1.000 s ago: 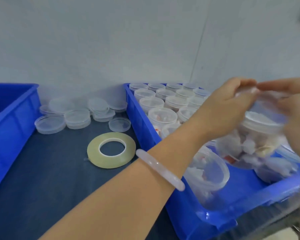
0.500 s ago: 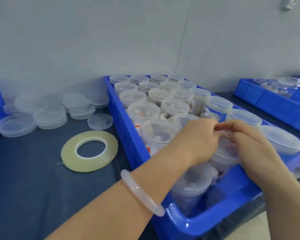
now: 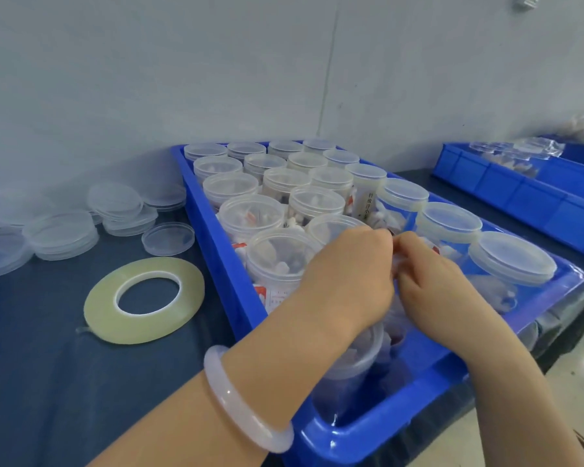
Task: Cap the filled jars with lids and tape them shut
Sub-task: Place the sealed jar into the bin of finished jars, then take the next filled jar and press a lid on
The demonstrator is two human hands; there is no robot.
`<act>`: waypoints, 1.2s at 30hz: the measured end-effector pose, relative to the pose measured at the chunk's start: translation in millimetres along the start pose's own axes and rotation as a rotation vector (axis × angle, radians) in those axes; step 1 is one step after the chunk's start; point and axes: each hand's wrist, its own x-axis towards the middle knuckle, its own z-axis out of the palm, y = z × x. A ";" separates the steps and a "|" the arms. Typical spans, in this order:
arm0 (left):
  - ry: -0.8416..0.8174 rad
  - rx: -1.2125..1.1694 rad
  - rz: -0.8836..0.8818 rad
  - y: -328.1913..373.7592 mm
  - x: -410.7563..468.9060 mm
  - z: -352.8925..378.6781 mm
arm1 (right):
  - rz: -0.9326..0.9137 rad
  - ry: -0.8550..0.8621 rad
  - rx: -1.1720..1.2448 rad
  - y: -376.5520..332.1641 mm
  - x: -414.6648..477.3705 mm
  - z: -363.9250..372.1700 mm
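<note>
My left hand (image 3: 348, 274) and my right hand (image 3: 432, 291) meet over one filled clear jar (image 3: 394, 318) standing in the blue bin (image 3: 216, 254). Fingers of both hands curl round its top, which they mostly hide. Open filled jars (image 3: 277, 251) fill the bin's left and middle rows. Capped jars (image 3: 447, 222) line its right side. A roll of clear tape (image 3: 96, 311) lies flat on the dark table, left of the bin. Stacks of loose clear lids (image 3: 61, 234) and a single lid (image 3: 168, 238) sit behind the tape.
A second blue bin (image 3: 520, 193) with clear jars stands at the far right, across a gap. Another jar (image 3: 351, 365) lies low in the near corner of the first bin, under my left wrist. A grey wall is close behind everything.
One second ago both hands held the jar up in the air; they have lowered it into the bin. The view has swung right, and the hands have barely moved since half a second ago.
</note>
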 end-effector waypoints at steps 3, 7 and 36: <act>-0.055 0.218 0.031 -5.7 -2.0 3.1 | -0.028 -0.017 -0.072 -1.8 0.2 1.8; -0.320 0.300 -0.056 -10.2 -6.9 12.6 | -0.015 -0.049 -0.129 -2.1 1.4 4.9; 0.207 0.466 -1.130 -167.4 -284.2 -314.2 | -0.941 -0.440 0.290 -450.1 -25.4 175.5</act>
